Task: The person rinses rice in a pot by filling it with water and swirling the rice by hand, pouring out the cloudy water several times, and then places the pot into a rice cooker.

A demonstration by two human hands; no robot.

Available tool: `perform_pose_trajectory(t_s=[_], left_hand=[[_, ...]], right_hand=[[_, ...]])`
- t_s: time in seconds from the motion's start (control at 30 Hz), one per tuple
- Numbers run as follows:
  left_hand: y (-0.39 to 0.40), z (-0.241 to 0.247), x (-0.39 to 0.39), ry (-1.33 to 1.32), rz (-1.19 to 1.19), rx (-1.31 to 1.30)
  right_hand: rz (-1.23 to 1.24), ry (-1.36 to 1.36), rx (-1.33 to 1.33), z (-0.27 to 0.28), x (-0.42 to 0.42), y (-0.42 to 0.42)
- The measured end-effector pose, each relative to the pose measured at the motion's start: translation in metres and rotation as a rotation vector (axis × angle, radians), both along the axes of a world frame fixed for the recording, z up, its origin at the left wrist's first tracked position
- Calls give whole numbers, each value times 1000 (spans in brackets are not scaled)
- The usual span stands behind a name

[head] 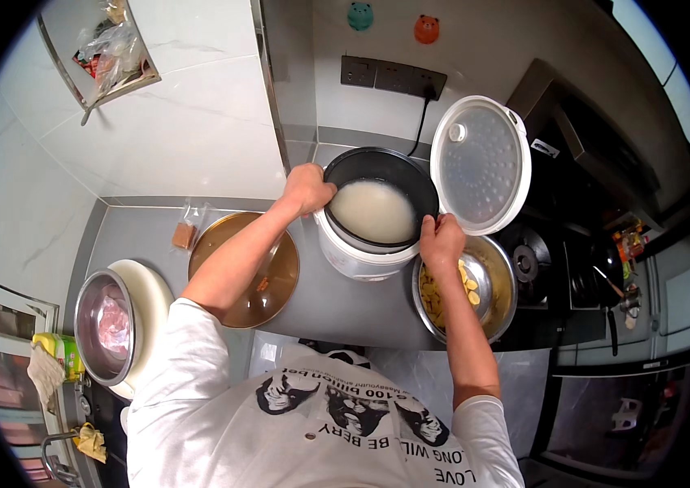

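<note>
A dark inner pot (381, 168) holds rice under cloudy water and sits tilted, partly in or just above the white rice cooker body (357, 265). My left hand (310, 190) grips the pot's rim at its left side. On the right side of the same rim is my right hand (442, 239), its thumb over the edge. The cooker's lid (480, 165) stands raised behind my right hand. A steel bowl with sliced yellow pieces (494, 305) lies under my right forearm, partly hidden by it.
Left of the cooker lies a large brown glass lid or tray (274, 305), with a small bag (185, 235) behind it. A steel bowl of raw meat (114, 326) rests at far left. The gas stove (526, 259) is at right. A black power cord (422, 128) runs to the wall sockets (392, 77).
</note>
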State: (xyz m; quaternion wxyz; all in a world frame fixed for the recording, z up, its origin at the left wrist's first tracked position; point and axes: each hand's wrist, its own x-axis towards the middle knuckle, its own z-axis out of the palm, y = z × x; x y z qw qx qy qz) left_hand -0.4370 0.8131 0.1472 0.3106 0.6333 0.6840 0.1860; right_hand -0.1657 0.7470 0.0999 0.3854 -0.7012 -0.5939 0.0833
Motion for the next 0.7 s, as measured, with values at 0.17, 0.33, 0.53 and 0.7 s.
perform_pose_trajectory(t_s=[0.17,0.33,0.53,0.7], left_hand=[[7,-40,-5,239,-24,382],[4,-38,1,210,46,386],[-1,-39,2,224,56,471],[2,-67,-6,81,137,785]], right_hand=[[53,-108,-64,-10,-5,-3],[114,-227,-18,-12,1,-3],[172,-306,-14,-2,2,-14],[669,-404,159,22,4,-28]])
